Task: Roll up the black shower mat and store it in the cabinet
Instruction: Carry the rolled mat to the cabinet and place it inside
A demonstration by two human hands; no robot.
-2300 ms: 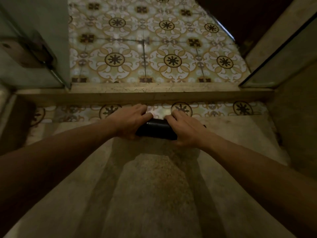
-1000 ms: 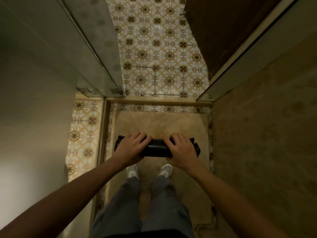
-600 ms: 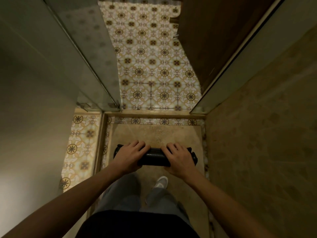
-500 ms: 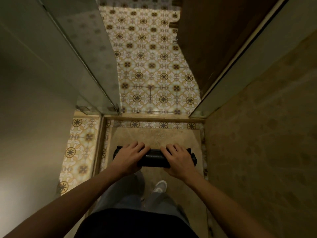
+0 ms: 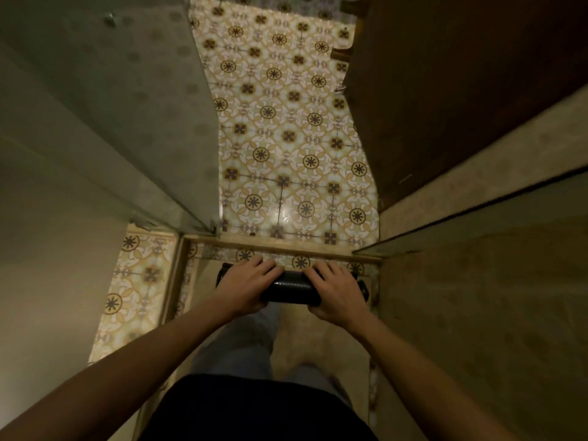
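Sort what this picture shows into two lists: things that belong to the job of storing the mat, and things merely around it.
Belonging to the job:
rolled black mat
left hand
right hand

Merely around:
patterned floor tiles
glass shower panel
wooden door
raised threshold

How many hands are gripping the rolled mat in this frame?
2. The left hand wraps the rolled black mat near its left end; the right hand wraps it near its right end.
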